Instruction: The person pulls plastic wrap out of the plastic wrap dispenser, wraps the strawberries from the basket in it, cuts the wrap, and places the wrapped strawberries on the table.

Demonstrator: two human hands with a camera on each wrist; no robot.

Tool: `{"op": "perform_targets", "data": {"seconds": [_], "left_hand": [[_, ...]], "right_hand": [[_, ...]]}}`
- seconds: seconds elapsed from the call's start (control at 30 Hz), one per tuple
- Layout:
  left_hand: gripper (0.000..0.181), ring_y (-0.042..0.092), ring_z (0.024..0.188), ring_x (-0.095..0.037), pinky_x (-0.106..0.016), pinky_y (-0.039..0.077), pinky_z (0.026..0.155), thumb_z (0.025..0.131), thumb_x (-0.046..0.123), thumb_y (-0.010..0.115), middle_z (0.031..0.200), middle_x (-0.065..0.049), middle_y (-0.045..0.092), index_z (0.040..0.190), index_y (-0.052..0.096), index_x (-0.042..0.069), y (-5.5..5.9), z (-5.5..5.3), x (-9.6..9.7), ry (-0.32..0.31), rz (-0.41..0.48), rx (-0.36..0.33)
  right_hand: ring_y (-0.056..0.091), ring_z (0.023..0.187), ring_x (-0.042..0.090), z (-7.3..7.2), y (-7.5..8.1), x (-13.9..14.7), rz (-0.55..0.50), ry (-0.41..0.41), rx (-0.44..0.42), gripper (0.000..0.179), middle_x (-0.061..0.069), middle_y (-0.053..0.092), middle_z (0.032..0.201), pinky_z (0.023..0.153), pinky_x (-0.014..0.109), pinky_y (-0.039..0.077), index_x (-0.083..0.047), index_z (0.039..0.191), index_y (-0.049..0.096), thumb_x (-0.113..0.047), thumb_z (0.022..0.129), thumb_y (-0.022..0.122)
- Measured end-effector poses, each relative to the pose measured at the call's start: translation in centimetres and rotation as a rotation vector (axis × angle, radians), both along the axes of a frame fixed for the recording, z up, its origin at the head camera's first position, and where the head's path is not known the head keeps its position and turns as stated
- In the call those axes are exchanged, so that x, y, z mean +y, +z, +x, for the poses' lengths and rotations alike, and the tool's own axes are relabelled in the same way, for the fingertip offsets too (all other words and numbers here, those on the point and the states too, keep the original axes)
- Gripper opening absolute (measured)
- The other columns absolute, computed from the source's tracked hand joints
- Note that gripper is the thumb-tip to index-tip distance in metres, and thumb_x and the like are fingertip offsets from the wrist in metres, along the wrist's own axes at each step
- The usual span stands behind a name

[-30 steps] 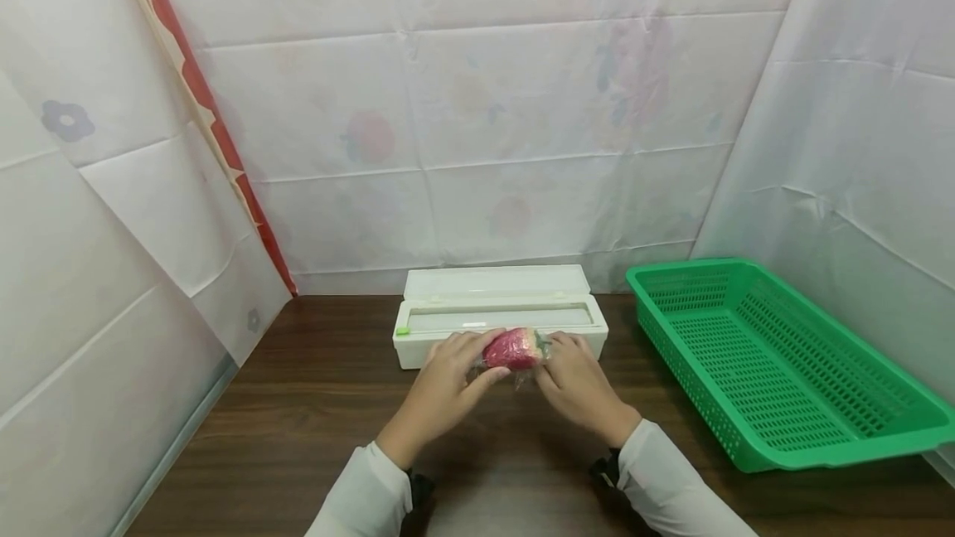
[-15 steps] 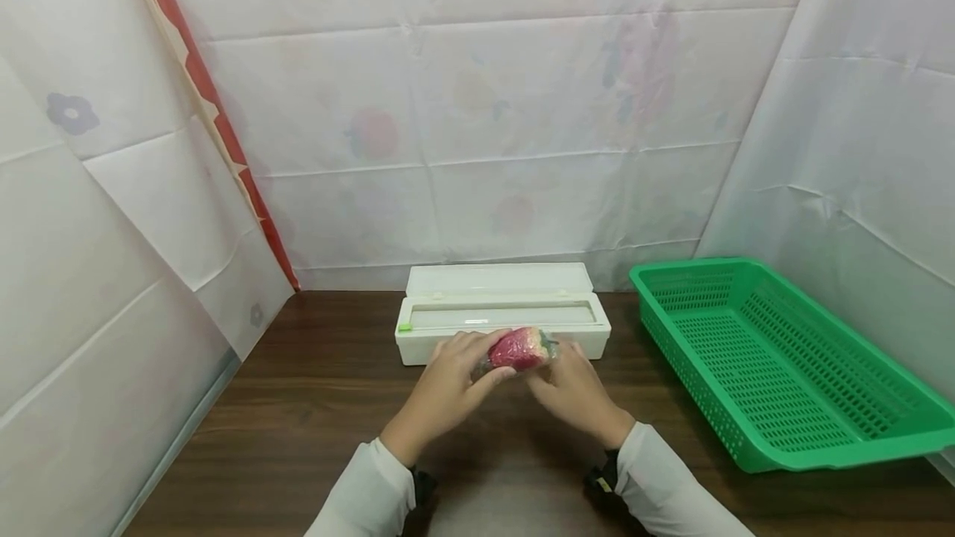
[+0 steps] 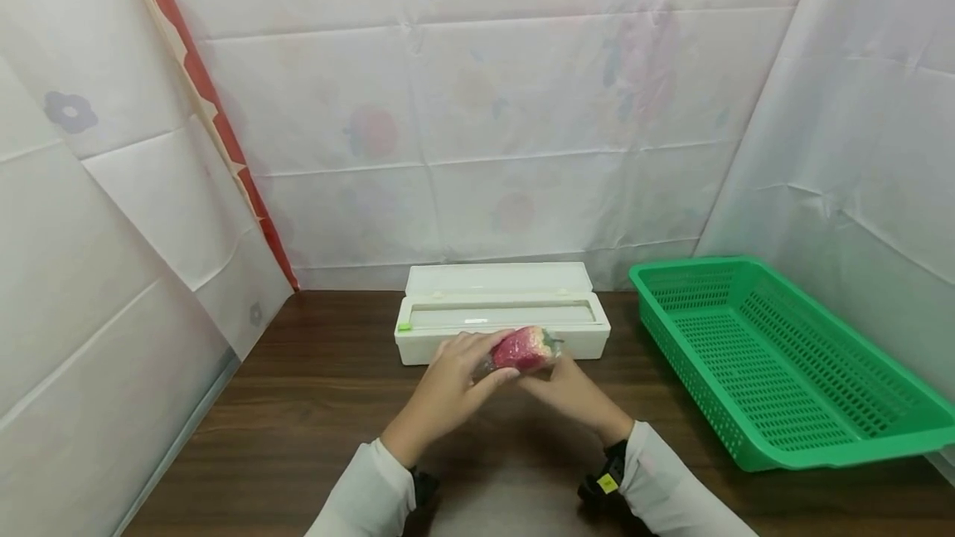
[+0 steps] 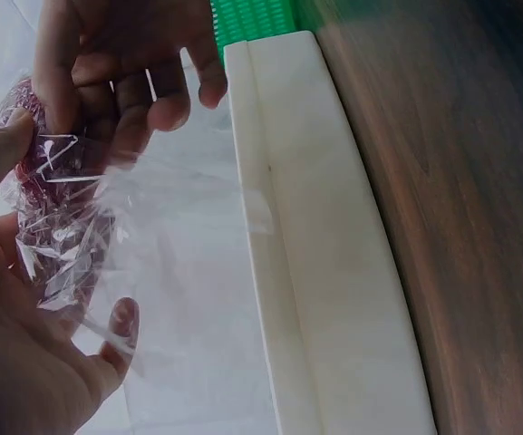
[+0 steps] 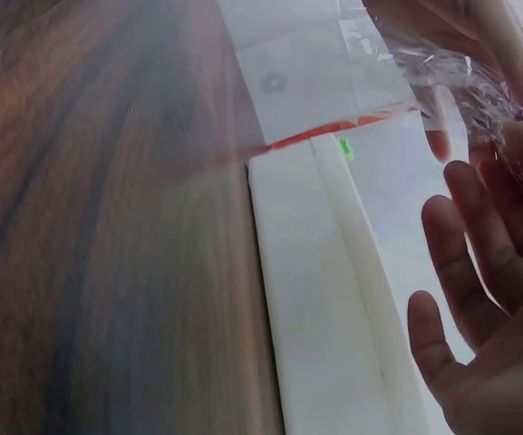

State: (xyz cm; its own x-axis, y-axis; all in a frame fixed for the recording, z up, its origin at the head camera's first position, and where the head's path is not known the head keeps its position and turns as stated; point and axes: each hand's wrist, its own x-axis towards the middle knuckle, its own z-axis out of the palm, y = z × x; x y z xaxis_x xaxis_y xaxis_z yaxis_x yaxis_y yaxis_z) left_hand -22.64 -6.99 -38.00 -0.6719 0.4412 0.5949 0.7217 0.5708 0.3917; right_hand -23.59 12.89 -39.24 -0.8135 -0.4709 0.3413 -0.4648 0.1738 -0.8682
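A large red strawberry, pale near its green leafy end, is wrapped in crinkled cling film. My left hand grips it with the thumb in front and the fingers behind. On the other side my right hand touches the wrapping, its thumb low by the fruit. The right wrist view shows several right fingers loosely extended and spread below the film. Behind both hands stands a white cling film dispenser with its lid raised. The right fingertips are hidden in the head view.
A green perforated plastic basket stands on the right of the dark wooden table. White patterned sheeting encloses the back and both sides. A green slider sits on the dispenser's left end.
The strawberry shifts slightly right and tilts up at its leafy end. My right hand turns, its thumb moving left beneath the fruit and its fingers going behind it. The left hand keeps its grip.
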Motion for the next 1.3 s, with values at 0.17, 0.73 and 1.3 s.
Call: {"op": "perform_targets", "data": {"seconds": [0.17, 0.73, 1.3], "left_hand": [[0.05, 0.047, 0.1, -0.004, -0.045, 0.041, 0.087, 0.086, 0.044, 0.062, 0.109, 0.007, 0.063, 0.133, 0.051, 0.029, 0.1, -0.2, -0.3, 0.014, -0.001, 0.021], [0.052, 0.049, 0.098, -0.007, -0.05, 0.04, 0.087, 0.084, 0.044, 0.065, 0.112, 0.005, 0.064, 0.13, 0.054, 0.025, 0.3, -0.7, -1.5, 0.092, -0.029, 0.037], [0.056, 0.05, 0.097, -0.007, -0.047, 0.04, 0.084, 0.078, 0.034, 0.074, 0.113, 0.005, 0.064, 0.13, 0.055, 0.026, -0.1, -0.9, -1.2, 0.02, 0.049, 0.023]], "right_hand": [[0.053, 0.109, 0.015, 0.4, 1.4, 0.3, 0.055, 0.018, 0.019, 0.046, 0.003, 0.058, 0.122, 0.093, 0.039, 0.048, -0.012, 0.128, 0.051, -0.016, 0.085, 0.068], [0.057, 0.101, 0.015, -0.8, 1.7, 2.2, 0.108, -0.207, 0.291, 0.046, 0.008, 0.062, 0.115, 0.085, 0.04, 0.054, -0.01, 0.123, 0.054, 0.004, 0.08, 0.062], [0.06, 0.095, 0.009, -1.1, 0.8, 1.9, 0.124, -0.242, 0.289, 0.036, 0.006, 0.065, 0.117, 0.075, 0.029, 0.057, -0.013, 0.122, 0.062, -0.005, 0.086, 0.062]]}}
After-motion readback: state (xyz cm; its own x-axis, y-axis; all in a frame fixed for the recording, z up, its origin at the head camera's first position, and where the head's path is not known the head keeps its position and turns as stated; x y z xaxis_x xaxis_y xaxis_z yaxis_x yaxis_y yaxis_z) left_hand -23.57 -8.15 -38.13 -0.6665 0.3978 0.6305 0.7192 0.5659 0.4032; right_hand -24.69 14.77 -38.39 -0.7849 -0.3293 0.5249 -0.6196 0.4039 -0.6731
